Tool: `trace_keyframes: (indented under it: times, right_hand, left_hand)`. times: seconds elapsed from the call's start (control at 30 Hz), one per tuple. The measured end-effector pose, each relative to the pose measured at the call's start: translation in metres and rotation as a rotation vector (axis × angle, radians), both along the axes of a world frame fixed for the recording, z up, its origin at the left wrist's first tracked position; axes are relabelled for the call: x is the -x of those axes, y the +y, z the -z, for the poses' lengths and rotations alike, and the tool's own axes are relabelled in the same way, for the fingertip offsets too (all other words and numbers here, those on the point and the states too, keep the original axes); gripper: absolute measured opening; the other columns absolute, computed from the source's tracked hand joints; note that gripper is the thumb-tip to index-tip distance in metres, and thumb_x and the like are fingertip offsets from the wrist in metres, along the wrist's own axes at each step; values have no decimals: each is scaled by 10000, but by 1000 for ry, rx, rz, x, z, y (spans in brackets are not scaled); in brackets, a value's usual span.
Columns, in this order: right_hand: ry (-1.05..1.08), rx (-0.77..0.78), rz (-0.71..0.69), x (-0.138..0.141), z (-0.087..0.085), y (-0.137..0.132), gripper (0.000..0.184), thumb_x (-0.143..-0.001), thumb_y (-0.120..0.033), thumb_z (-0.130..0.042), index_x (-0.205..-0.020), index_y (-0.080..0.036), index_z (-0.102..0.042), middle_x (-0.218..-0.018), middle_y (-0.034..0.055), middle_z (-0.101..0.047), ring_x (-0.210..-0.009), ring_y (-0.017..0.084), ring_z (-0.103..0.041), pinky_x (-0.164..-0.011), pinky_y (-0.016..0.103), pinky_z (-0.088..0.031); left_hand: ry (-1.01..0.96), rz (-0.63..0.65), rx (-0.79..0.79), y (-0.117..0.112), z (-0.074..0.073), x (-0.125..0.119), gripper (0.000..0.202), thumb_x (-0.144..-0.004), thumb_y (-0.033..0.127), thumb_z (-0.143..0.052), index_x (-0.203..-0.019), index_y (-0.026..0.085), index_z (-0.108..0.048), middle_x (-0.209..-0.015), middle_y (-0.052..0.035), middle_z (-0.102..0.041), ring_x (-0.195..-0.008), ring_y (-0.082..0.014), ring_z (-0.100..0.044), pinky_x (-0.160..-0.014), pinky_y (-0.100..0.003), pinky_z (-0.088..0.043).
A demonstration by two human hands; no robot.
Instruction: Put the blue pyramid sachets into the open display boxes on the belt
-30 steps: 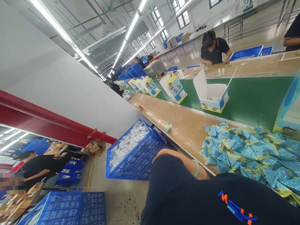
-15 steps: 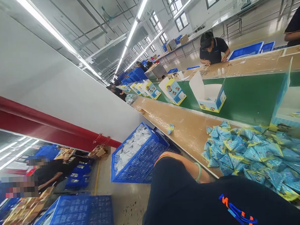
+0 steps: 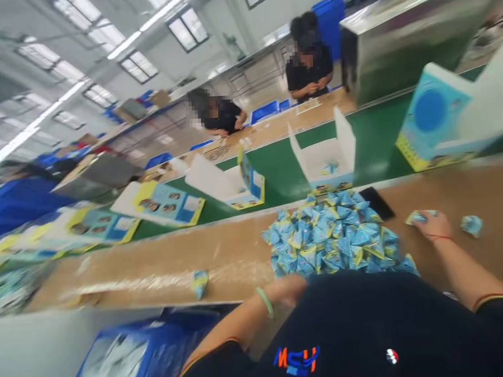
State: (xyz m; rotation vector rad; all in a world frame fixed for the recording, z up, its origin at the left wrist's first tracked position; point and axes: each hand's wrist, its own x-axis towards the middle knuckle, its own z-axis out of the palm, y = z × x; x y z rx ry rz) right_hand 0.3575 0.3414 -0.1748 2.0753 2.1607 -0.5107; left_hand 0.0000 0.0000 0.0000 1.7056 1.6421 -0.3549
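Observation:
My right hand (image 3: 435,225), with a red string at its wrist, is closed on a small blue-and-yellow triangular packet (image 3: 417,218) over the brown bench. A heap of the same packets (image 3: 328,235) lies between my arms, close to my body. My left hand (image 3: 290,290), below a pale green bangle (image 3: 265,302), is at the near left edge of this heap; its fingers are blurred and partly hidden by my shirt. One loose packet (image 3: 472,225) lies right of my right hand, another packet (image 3: 200,283) far to the left. A dark phone-like slab (image 3: 377,203) touches the heap's right side.
Open printed cartons (image 3: 332,179) stand in a row on a green belt (image 3: 276,173) beyond the bench (image 3: 147,271). Some packets show inside one. Two people (image 3: 308,64) sit across the belt. A blue crate (image 3: 158,348) with silvery bags stands below at left.
My view has swung to the right and levelled. My right arm and hand, out of view before, now show with a packet. My left hand has come partly into sight.

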Motion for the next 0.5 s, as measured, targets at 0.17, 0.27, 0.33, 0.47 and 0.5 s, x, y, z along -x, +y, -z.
trace_keyframes:
  times: [0.17,0.27,0.33,0.47,0.5]
  right_hand:
    - [83,-28,58,11,1,-3,538,-898,-404,-656,-1405,-222,-679,-1479,192,-486,-1259,343,-585,-1048,389,-468]
    - [99,-65,61,10,7,-3,516,-869,-399,-675,-1365,-262,-709,-1440,157,-514,-1233,325,-591,-1039,374,-472]
    - [107,-75,56,5,9,-3,496,-853,-394,-688,-1334,-279,-729,-1420,143,-528,-1225,317,-595,-1039,366,-476]
    - [133,-75,35,-2,12,1,482,-829,-377,-703,-1297,-274,-750,-1392,141,-548,-1229,324,-593,-1059,387,-470]
    - [139,-72,29,-3,13,2,483,-828,-378,-703,-1296,-268,-750,-1391,147,-549,-1235,332,-588,-1065,399,-467]
  left_hand:
    - [-115,-234,-572,140,-6,12,420,-1001,292,-472,-1396,220,-595,-1532,-122,-526,-1022,-184,-693,-1021,-336,-531]
    - [-133,-346,-648,223,-2,14,690,-931,292,-599,-1583,221,-384,-1712,-147,-239,-1008,-207,-706,-1069,-382,-509]
    - [-40,-425,-582,262,7,19,818,-892,226,-630,-1630,194,-279,-1733,-175,-137,-1119,-272,-689,-1071,-398,-501]
    - [57,-513,-515,279,32,34,796,-832,128,-623,-1582,178,-363,-1672,-183,-319,-1276,-329,-611,-1045,-390,-512]
    - [60,-514,-528,274,38,35,760,-828,123,-614,-1555,175,-401,-1629,-178,-393,-1297,-324,-593,-1059,-390,-503]
